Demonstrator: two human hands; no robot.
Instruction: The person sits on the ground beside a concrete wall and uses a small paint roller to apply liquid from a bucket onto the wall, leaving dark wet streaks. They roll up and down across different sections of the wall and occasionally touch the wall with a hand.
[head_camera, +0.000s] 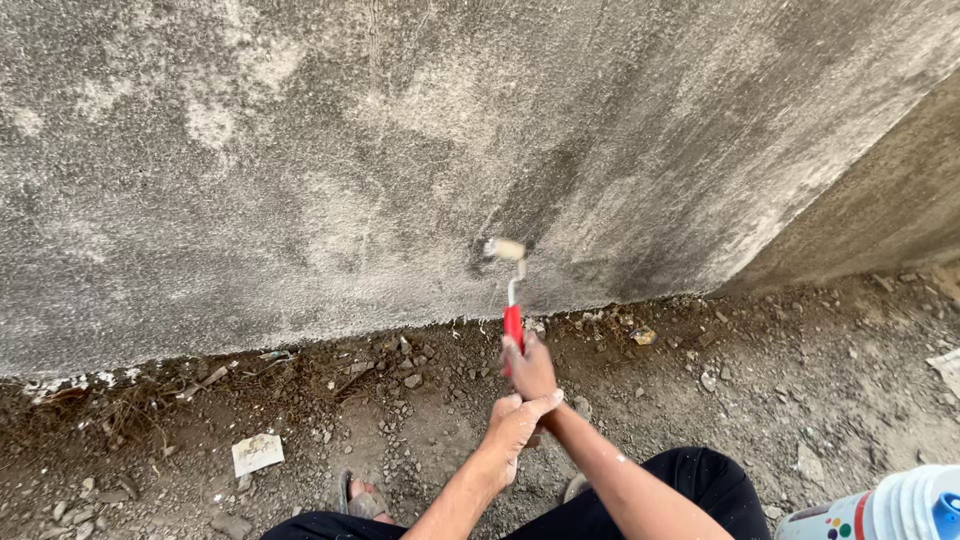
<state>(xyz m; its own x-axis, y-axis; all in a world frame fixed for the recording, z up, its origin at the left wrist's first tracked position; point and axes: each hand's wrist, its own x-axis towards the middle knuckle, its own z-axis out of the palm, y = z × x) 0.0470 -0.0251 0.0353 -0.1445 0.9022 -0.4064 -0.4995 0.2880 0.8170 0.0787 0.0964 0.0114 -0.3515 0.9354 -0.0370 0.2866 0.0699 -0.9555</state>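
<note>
Grey, patchy cement wall (300, 170) fills most of the view, and everything else sits at its foot. Far left of the roller, a scrap of white paper (258, 453) lies on the dirt ground (420, 430) among stones and dry roots. Nearer, a sandalled foot (362, 497) is planted below the wall, toes toward it. The left hand (515, 425) is closed, apparently on the bottom end of the handle just behind the right hand, probably to steady the stroke. The right hand (530, 368) is wrapped round the red handle of the small paint roller (508, 262), whose pale sleeve presses flat against the wall low down, beside a darker, damp-looking streak. Both arms reach forward so the roller meets the wall squarely. Well right of the roller, a white plastic bucket (885, 510) stands at the frame's corner, within reach.
</note>
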